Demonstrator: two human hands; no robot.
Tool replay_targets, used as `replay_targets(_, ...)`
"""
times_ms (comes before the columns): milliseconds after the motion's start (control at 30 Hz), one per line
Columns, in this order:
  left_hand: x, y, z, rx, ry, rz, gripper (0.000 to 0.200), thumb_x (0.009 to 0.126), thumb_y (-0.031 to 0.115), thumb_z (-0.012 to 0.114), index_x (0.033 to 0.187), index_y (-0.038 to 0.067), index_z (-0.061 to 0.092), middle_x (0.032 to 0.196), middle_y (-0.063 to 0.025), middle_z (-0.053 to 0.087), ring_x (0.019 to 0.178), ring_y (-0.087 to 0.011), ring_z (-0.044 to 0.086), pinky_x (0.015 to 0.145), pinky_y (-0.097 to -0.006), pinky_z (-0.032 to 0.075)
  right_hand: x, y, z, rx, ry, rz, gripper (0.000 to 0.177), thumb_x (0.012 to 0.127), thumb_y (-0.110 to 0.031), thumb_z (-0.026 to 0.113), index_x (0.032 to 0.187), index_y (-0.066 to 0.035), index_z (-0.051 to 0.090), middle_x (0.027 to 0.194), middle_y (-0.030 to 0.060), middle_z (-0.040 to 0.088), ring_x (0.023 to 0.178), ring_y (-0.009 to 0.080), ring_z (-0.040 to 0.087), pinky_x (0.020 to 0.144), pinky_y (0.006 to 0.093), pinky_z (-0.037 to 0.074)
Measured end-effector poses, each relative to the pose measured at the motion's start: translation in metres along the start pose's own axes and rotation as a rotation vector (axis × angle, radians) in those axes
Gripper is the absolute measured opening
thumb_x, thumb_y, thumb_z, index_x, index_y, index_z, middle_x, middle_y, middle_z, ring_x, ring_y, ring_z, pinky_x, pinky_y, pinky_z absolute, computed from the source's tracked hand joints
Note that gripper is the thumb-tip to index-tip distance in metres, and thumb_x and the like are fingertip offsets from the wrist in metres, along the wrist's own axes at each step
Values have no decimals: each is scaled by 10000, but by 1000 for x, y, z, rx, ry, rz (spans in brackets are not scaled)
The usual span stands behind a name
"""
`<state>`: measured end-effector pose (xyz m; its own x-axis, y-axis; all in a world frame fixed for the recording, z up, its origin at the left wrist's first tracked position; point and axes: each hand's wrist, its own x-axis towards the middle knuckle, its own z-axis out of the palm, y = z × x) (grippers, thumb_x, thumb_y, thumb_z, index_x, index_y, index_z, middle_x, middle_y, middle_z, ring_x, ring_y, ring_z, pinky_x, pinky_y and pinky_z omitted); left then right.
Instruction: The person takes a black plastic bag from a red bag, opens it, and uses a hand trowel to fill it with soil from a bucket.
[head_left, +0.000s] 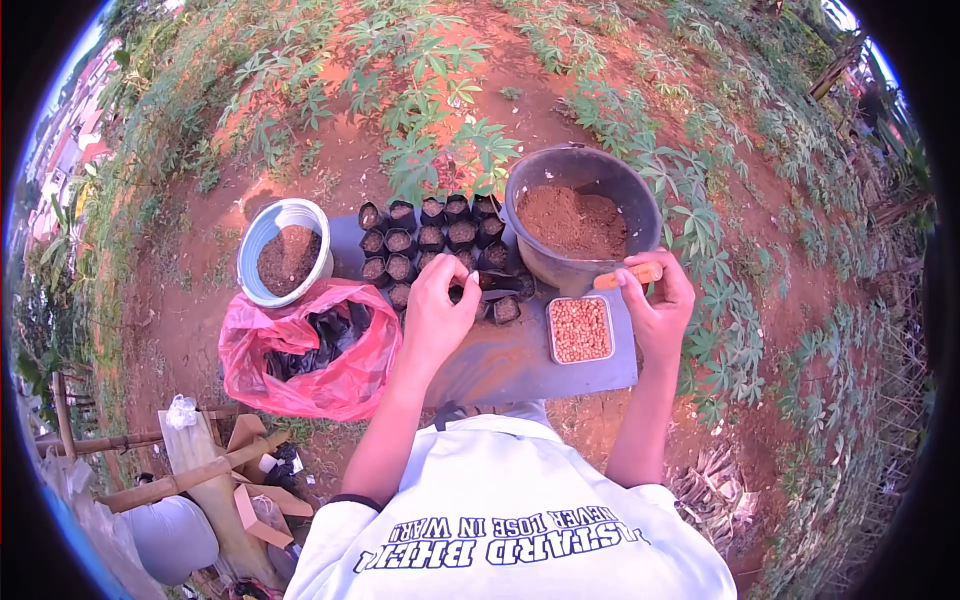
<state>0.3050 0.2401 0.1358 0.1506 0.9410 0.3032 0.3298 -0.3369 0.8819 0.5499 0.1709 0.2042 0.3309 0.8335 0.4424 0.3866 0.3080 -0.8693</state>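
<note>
Head view: left hand (437, 308) pinched beside soil bags (432, 238), right hand (660, 305) tight around orange stick (628, 276).

Your shirt (500, 510) white, dark lettering | plastic bag (335, 385) pink | bucket (248, 258) white-blue | seedling bags (432, 238) black | soil (572, 222) red-brown | stick (630, 275) orange

Bare board (510, 358) beside seed tray (580, 330), soil bags (430, 238), basin (560, 265) behind

We cannot tell what our left hand (435, 312) pinches; its fingers (452, 283) cover whatever lies beneath. Our right hand (662, 305) hides one end of the wooden stick (630, 275). The grains in the tray (550, 335) are too small to name. The pink bag (340, 388) hides most of the black bags (322, 335) inside.
</note>
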Motion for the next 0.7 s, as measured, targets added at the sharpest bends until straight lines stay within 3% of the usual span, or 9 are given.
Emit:
replay_targets(67, -3, 1, -3, -1, -11, 23, 159, 867, 18, 640, 799, -31, 505, 745, -104, 511, 675, -187, 536, 653, -316, 442, -3, -2, 2, -310, -60, -82, 131, 830, -7, 711, 855, 6, 584, 764, 59, 569, 711, 148, 569, 644, 259, 415)
replay_targets(100, -5, 2, -4, 0, -17, 27, 159, 867, 18, 640, 799, -31, 505, 745, -104, 511, 675, -187, 536, 653, -316, 442, -4, 0, 2, -310, -53, -80, 131, 830, -7, 711, 855, 6, 584, 764, 59, 569, 711, 148, 569, 644, 259, 415)
replay_targets(167, -7, 2, -5, -18, -55, 48, 160, 867, 17, 643, 802, -31, 504, 742, -104, 507, 670, -184, 528, 646, -311, 435, -6, 7, 3, -423, -154, -239, 109, 859, 0, 644, 855, 5, 535, 790, 113, 542, 736, 256, 575, 664, 309, 432)
replay_targets(267, -10, 11, -6, -19, -79, 59, 160, 868, 13, 644, 802, -28, 503, 738, -93, 500, 666, -173, 519, 641, -306, 430, -13, 7, 14, -275, -181, -186, 86, 872, 23, 594, 894, -4, 515, 849, 138, 540, 745, 320, 553, 673, 362, 441)
replay_targets(400, -13, 18, 1, -39, -91, 65, 159, 866, 2, 643, 801, -27, 501, 736, -85, 491, 666, -162, 511, 636, -302, 427, -27, 10, 20, -355, -319, 3, 93, 886, 12, 585, 969, -6, 549, 877, 137, 541, 767, 325, 575, 699, 368, 462)
replay_targets(433, -14, 19, 2, -50, -96, 79, 158, 865, -5, 643, 799, -27, 500, 738, -83, 491, 671, -159, 512, 638, -300, 427, -28, 8, 20, -323, -371, 98, 139, 888, -66, 645, 988, -12, 564, 884, 135, 552, 814, 332, 599, 721, 385, 473)
replay_targets(533, -14, 27, 7, -55, -116, 75, 154, 861, -17, 641, 799, -31, 500, 747, -90, 502, 688, -162, 526, 658, -296, 438, -31, 17, 25, -369, -492, 5, 230, 870, -160, 708, 977, -15, 565, 887, 134, 559, 842, 342, 608, 732, 415, 476)
replay_targets(633, -16, 33, 16, -37, -125, 70, 148, 863, -17, 638, 803, -34, 503, 755, -96, 518, 700, -174, 542, 677, -299, 447, -31, 26, 21, -396, -553, 63, 273, 858, -229, 729, 964, -29, 575, 896, 130, 575, 864, 349, 613, 746, 430, 480)
replay_targets(700, -17, 37, 23, -78, -116, 67, 160, 838, -7, 650, 789, -20, 498, 749, -129, 505, 704, -277, 544, 661, -365, 443, -29, 32, 17, -405, -580, 89, 262, 864, -233, 721, 959, -33, 580, 897, 128, 578, 866, 352, 614, 746, 430, 480)
